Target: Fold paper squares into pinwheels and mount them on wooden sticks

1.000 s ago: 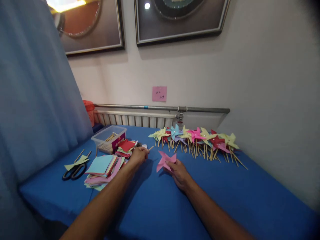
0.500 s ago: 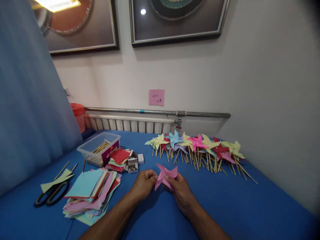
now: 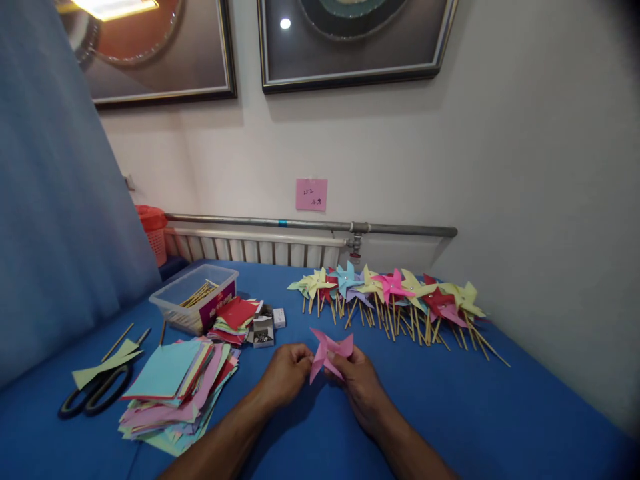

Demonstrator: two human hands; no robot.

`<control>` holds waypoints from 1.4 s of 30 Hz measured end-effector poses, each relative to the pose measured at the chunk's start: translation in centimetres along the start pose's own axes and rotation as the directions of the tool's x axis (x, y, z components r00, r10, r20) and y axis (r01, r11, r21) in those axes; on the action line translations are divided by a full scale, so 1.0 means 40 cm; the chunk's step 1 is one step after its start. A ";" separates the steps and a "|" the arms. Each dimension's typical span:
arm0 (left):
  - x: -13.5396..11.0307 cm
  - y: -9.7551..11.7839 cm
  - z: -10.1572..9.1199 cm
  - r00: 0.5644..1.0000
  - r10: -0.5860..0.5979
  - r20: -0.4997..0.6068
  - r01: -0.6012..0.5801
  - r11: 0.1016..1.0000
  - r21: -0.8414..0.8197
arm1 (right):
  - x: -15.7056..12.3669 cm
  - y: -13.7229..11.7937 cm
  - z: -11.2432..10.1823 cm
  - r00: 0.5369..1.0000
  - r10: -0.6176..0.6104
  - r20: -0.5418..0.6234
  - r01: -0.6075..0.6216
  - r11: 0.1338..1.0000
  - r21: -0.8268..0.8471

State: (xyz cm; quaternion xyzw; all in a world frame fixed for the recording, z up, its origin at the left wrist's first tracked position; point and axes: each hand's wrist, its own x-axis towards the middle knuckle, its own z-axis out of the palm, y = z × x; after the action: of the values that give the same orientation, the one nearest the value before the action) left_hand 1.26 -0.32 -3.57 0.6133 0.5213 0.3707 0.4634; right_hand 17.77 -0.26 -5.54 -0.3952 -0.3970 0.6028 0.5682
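Note:
A pink paper pinwheel (image 3: 330, 353) is held above the blue table cover, its blades folded in to the centre. My right hand (image 3: 361, 381) grips it from the right, thumb on its middle. My left hand (image 3: 287, 373) is closed at the pinwheel's left edge, fingertips pinched together; what they pinch, if anything, is hidden. Nearest on the left lie a stack of coloured paper squares (image 3: 163, 370), a small open box of metal pins (image 3: 263, 332) and a smaller pile of red and other papers (image 3: 235, 317).
Finished pinwheels on sticks (image 3: 393, 288) lie in a row at the back right. A clear plastic box (image 3: 193, 313) holds wooden sticks. Black-handled scissors (image 3: 95, 393) lie far left under paper scraps. A blue curtain (image 3: 65, 187) hangs at left; a pipe (image 3: 310, 224) runs along the wall.
The view has shifted slightly, so the things appear a little further left. Both hands keep almost the same pose around the pink pinwheel.

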 end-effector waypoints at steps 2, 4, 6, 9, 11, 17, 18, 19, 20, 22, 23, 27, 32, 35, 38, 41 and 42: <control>-0.001 0.001 0.000 1.000 0.000 -0.004 0.000 1.000 0.003 | 0.001 -0.002 0.001 0.999 0.033 -0.022 -0.032 0.999 0.012; 0.000 0.001 0.001 1.000 -0.008 -0.010 0.008 1.000 0.003 | 0.003 -0.004 0.001 0.998 0.047 -0.031 -0.046 0.999 0.023; 0.001 -0.001 0.002 1.000 -0.022 -0.016 0.022 1.000 0.005 | 0.004 -0.004 0.000 0.999 0.046 -0.025 -0.045 0.999 0.026; 0.003 -0.006 0.004 0.999 -0.036 -0.023 0.036 0.999 0.011 | 0.010 0.005 -0.006 0.998 0.052 -0.019 -0.052 0.998 0.020; 0.003 -0.009 0.005 0.999 -0.032 -0.032 0.032 0.999 0.011 | 0.019 0.019 -0.012 0.998 0.054 -0.026 -0.053 0.999 0.010; 0.004 -0.013 0.004 1.000 -0.019 0.006 0.019 1.000 -0.011 | 0.044 0.058 -0.027 0.999 0.015 -0.040 -0.016 1.000 -0.010; 0.004 -0.013 0.003 1.000 -0.015 0.007 0.015 1.000 -0.006 | 0.044 0.057 -0.027 0.999 0.014 -0.042 -0.015 1.000 -0.013; 0.004 -0.014 0.003 1.000 -0.011 0.005 0.011 1.000 0.001 | 0.041 0.054 -0.026 0.999 0.016 -0.042 -0.016 1.000 -0.016; 0.003 -0.014 0.002 1.000 -0.008 0.003 0.008 1.000 0.008 | 0.038 0.049 -0.024 0.999 0.020 -0.039 -0.020 1.000 -0.018; 0.002 -0.013 0.002 1.000 0.000 -0.004 0.000 1.000 0.018 | 0.027 0.035 -0.019 0.999 0.032 -0.024 -0.033 0.999 -0.019; 0.001 -0.012 0.002 1.000 0.005 -0.010 -0.005 1.000 0.022 | 0.022 0.029 -0.016 0.999 0.036 -0.017 -0.036 0.999 -0.017; -0.001 -0.009 0.001 1.000 0.012 -0.016 -0.011 0.999 0.040 | 0.010 0.018 -0.013 0.999 0.038 -0.011 -0.038 0.999 -0.012; 0.000 -0.010 -0.001 1.000 0.019 -0.022 -0.018 0.999 0.049 | 0.010 0.027 -0.021 1.000 0.016 -0.009 -0.016 1.000 -0.013; 0.001 -0.013 -0.002 1.000 0.016 -0.015 -0.015 0.999 0.041 | 0.011 0.029 -0.024 1.000 0.017 0.002 -0.017 1.000 -0.014; 0.000 -0.015 -0.002 1.000 0.021 -0.003 -0.020 0.999 0.043 | 0.012 0.027 -0.023 1.000 0.028 0.007 -0.028 0.999 -0.026; -0.001 -0.017 -0.001 1.000 0.029 0.003 -0.029 0.998 0.049 | 0.010 0.025 -0.023 0.999 0.023 0.025 -0.023 1.000 -0.007; -0.001 -0.017 -0.001 1.000 0.028 0.003 -0.028 0.998 0.051 | 0.010 0.024 -0.023 0.999 0.025 0.026 -0.025 1.000 -0.002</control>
State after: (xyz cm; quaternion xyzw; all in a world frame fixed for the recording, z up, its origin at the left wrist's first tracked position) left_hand 1.02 -0.35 -4.20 0.6326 0.5215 0.3628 0.4430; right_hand 18.24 0.12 -6.78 -0.3927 -0.3997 0.6146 0.5553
